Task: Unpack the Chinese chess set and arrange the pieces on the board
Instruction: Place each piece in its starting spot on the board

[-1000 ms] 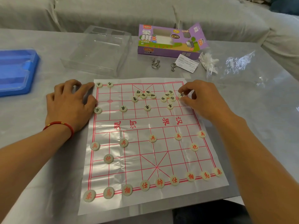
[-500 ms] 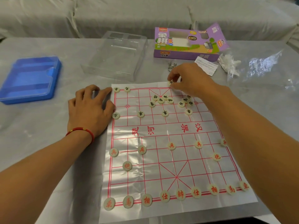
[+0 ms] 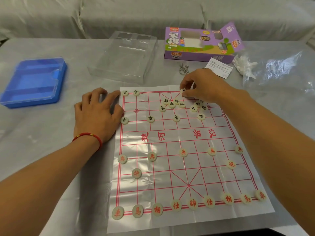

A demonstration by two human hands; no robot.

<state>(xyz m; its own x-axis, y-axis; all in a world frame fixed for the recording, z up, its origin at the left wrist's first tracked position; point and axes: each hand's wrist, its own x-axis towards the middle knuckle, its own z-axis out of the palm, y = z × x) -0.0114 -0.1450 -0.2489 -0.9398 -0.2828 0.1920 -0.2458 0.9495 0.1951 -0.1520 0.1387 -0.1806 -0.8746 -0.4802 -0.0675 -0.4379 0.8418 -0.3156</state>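
Observation:
A thin plastic chess board (image 3: 170, 138) with red lines lies on the grey table. Red-lettered pieces stand in order along the near rows, among them the general (image 3: 192, 203). Black-lettered pieces lie partly placed at the far side: two at the far left corner (image 3: 125, 92), several in a loose cluster (image 3: 172, 104) near the far middle. My right hand (image 3: 202, 86) pinches one black piece (image 3: 183, 90) on the far edge line. My left hand (image 3: 97, 114) rests flat on the board's left margin, fingers spread.
A purple chess box (image 3: 196, 43) stands open at the back. A clear plastic lid (image 3: 124, 55) and a blue tray (image 3: 34, 80) lie to the left of it. Metal rings (image 3: 183, 68), a paper slip (image 3: 219, 67) and crumpled plastic wrap (image 3: 276, 68) lie at the back right.
My right hand picked a black piece from the cluster's right side and carried it left and away to the far edge line. The view shifted; my left hand stayed on the margin.

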